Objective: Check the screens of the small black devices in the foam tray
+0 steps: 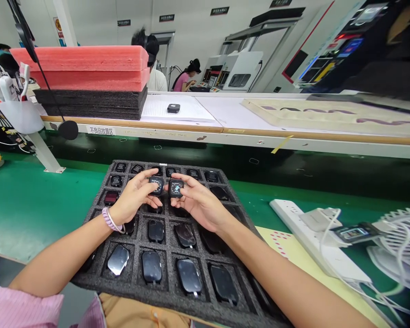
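Between the thumb and fingers of my left hand is a dark smartwatch body with a lit face. My right hand pinches a second smartwatch body, its screen lit too. The two watches are side by side, a small gap apart, over a black foam tray. Square pockets in the tray hold several more watch bodies, such as a glossy one in the front row. Those in the back rows show small light text on their screens. My forearms and hands hide some pockets.
Pink foam sheets lie stacked on black foam on the shelf, left. One small watch body sits on white paper there, beside a cream tray. A power strip and a white fan stand right. Two people work beyond.
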Available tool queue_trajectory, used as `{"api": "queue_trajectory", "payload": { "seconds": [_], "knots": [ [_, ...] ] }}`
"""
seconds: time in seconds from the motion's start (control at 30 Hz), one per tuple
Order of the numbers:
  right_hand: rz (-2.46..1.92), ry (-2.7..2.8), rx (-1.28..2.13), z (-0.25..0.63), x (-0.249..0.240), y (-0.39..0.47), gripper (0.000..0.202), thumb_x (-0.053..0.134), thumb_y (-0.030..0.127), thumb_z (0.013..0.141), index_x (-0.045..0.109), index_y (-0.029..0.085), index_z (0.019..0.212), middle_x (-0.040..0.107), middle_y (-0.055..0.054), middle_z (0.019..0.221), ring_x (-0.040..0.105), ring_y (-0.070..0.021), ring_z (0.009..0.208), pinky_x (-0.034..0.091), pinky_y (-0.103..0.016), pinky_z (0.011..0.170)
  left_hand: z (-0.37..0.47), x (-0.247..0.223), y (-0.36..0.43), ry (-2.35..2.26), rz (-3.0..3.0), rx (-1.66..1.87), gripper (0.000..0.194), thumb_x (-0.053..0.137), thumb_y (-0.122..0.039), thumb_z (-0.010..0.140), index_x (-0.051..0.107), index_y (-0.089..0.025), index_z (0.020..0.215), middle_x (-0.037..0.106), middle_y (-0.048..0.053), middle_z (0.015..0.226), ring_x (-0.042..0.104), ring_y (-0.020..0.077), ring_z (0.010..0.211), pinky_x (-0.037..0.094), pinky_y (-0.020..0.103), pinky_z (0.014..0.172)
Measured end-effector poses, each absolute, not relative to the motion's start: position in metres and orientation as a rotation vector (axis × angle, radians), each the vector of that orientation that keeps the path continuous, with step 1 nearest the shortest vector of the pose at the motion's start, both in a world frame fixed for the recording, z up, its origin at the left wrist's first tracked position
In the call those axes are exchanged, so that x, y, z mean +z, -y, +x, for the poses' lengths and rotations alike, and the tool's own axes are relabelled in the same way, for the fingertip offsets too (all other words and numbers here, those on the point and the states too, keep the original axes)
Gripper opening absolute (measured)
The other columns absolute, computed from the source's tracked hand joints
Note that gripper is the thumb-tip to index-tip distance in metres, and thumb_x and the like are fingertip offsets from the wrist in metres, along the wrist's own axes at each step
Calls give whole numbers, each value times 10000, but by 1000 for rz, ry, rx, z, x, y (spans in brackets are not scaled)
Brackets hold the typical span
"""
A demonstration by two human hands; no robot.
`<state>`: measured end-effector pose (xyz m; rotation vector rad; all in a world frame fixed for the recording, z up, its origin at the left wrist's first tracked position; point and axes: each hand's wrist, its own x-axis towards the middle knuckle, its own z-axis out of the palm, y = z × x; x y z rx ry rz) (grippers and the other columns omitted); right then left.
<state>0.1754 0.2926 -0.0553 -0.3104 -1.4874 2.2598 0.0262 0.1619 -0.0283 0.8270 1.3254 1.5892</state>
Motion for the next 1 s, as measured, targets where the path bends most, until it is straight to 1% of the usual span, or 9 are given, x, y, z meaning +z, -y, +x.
{"api": "queue_trajectory", "payload": {
  "seconds": [0.13, 0.2, 0.37, 0.57, 0.67, 0.73, 0.9, 1.0],
  "knots": [
    [-297, 1548, 2185, 177, -54, -290, 470, 768, 250, 754, 580, 219, 1183, 672, -47, 1032, 639, -167, 726, 483, -297, 683, 25, -31, -162, -1287, 877, 1602, 485, 627, -242, 786, 499, -173, 1249, 621, 27, 942, 683, 116, 633, 584, 226, 640],
    [-291, 1577, 2143, 177, -54, -289, 453, 762, 240, 752, 579, 214, 1165, 675, -48, 1032, 641, -164, 723, 483, -297, 681, 24, -32, -163, -1276, 899, 1602, 470, 626, -234, 767, 499, -174, 1215, 634, 32, 966, 690, 120, 647, 594, 235, 659],
    [-287, 1621, 2085, 177, -55, -289, 450, 771, 277, 771, 568, 210, 1167, 680, -64, 1060, 645, -172, 703, 494, -318, 665, 24, -33, -163, -1278, 944, 1582, 426, 618, -215, 736, 505, -177, 1145, 660, 41, 1007, 693, 119, 639, 603, 240, 649],
    [-269, 1590, 2103, 176, -57, -290, 444, 816, 343, 789, 582, 205, 1140, 691, -50, 1011, 642, -160, 664, 501, -313, 656, 26, -32, -164, -1279, 959, 1575, 394, 621, -214, 726, 520, -172, 1104, 656, 17, 944, 694, 124, 615, 611, 231, 627],
    [-274, 1596, 2098, 176, -57, -290, 445, 824, 367, 797, 586, 205, 1138, 690, -48, 996, 640, -156, 653, 501, -307, 647, 26, -31, -164, -1277, 968, 1578, 393, 626, -211, 723, 521, -170, 1100, 660, 22, 964, 694, 124, 609, 612, 227, 619],
    [-277, 1609, 2082, 176, -57, -290, 444, 817, 362, 801, 584, 207, 1146, 685, -48, 1000, 636, -156, 654, 497, -307, 645, 26, -31, -164, -1281, 975, 1576, 400, 625, -204, 721, 520, -168, 1105, 665, 37, 1002, 695, 121, 613, 613, 226, 623],
    [-264, 1645, 2042, 176, -55, -287, 456, 791, 283, 767, 571, 213, 1160, 671, -44, 1009, 631, -164, 680, 491, -324, 677, 26, -33, -164, -1291, 993, 1573, 394, 628, -201, 731, 518, -167, 1108, 667, 57, 1041, 698, 116, 633, 611, 220, 633],
    [-255, 1665, 2027, 177, -55, -287, 458, 790, 299, 769, 567, 216, 1161, 666, -46, 1010, 628, -169, 683, 491, -335, 684, 25, -33, -164, -1307, 996, 1576, 373, 648, -225, 750, 522, -169, 1097, 661, 48, 1019, 694, 115, 618, 609, 219, 622]
  ]
}}
